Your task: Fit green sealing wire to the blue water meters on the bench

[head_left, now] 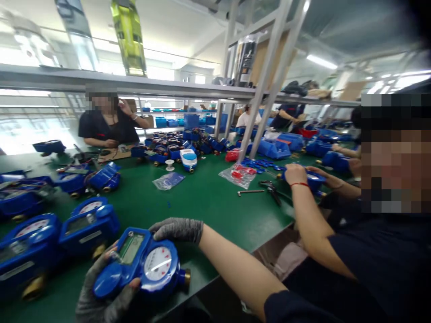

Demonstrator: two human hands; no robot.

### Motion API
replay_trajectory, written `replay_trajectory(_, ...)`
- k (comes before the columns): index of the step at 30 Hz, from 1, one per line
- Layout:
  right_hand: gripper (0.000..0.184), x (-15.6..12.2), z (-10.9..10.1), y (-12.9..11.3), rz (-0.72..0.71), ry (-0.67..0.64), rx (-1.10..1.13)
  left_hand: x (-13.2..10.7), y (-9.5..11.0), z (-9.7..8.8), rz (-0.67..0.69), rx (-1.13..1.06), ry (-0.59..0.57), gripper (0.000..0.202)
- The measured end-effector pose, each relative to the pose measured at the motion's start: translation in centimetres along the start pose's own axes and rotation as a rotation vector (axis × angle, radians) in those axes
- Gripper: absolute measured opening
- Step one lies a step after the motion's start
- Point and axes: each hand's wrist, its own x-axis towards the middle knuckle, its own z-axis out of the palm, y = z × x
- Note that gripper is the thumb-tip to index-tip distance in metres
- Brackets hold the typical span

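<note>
A blue water meter (143, 269) with a grey display, a round white dial and a brass threaded end is held over the near edge of the green table. My left hand (97, 296), in a grey glove with bare fingertips, grips its lower left side near the round blue cap. At the meter's far edge, beside the display, my gloved right hand (178, 229) holds it with its fingertips partly hidden behind. Two similar meters, one at the far left (28, 244) and one nearer (89, 224), stand left of my hands.
Beside me on the right, a co-worker's hands (296, 174) hold another blue meter. An Allen key (251, 192), pliers (271, 192) and a bag with red parts (239, 175) lie on the green table (202, 206). A metal shelf (175, 92) crosses above; another person (111, 121) sits opposite.
</note>
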Motion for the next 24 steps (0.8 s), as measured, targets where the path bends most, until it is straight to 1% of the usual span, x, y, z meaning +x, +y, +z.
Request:
replay_trajectory(1, 0.039, 0.2, -0.9, 0.2, -0.037, 0.086, -0.143, -0.4, 0.3, 0.1, -0.083, -0.036, 0.037, 0.052)
replay_trajectory(3, 0.033, 1.1, -3.3, 0.8, -0.132, 0.464, -0.465, -0.9, 0.7, 0.7, -0.172, -0.115, 0.117, 0.057)
replay_trajectory(5, 0.025, 2.4, -5.6, 1.7, -0.147, 0.724, -0.637, -1.2, 0.7, 1.3, -0.153, -0.165, 0.182, 0.065)
replay_trajectory(6, 0.023, 3.1, -6.6, 2.1, -0.128, 0.796, -0.686, -1.2, 0.7, 1.5, -0.143, -0.187, 0.205, 0.068)
replay_trajectory(8, 0.021, 4.4, -7.8, 2.9, -0.089, 0.876, -0.754, -1.2, 0.4, 1.8, -0.132, -0.228, 0.235, 0.069)
replay_trajectory(10, 0.021, 5.6, -8.1, 3.3, -0.064, 0.939, -0.824, -1.2, 0.2, 2.0, -0.121, -0.267, 0.254, 0.068)
replay_trajectory(13, 0.014, 6.7, -7.4, 3.5, -0.075, 0.988, -0.892, -1.4, 0.1, 2.1, -0.112, -0.324, 0.273, 0.066)
replay_trajectory(15, 0.005, 6.9, -6.8, 3.2, -0.112, 1.002, -0.91, -1.6, 0.1, 2.2, -0.116, -0.356, 0.277, 0.066)
replay_trajectory(16, 0.003, 6.8, -6.6, 2.9, -0.14, 1.011, -0.91, -1.6, 0.0, 2.3, -0.116, -0.373, 0.276, 0.066)
replay_trajectory(18, 0.008, 6.0, -6.5, 2.0, -0.232, 1.048, -0.896, -1.7, -0.4, 2.5, -0.114, -0.41, 0.274, 0.067)
replay_trajectory(20, 0.018, 4.5, -6.9, 0.5, -0.36, 1.145, -0.858, -1.7, -0.7, 2.7, -0.107, -0.438, 0.28, 0.065)
replay_trajectory(22, 0.031, 2.0, -7.7, -1.7, -0.5, 1.32, -0.804, -1.6, -0.9, 2.8, -0.093, -0.45, 0.283, 0.061)
replay_trajectory(24, 0.037, -1.4, -8.6, -4.5, -0.639, 1.508, -0.761, -1.5, -0.7, 2.8, -0.074, -0.446, 0.268, 0.057)
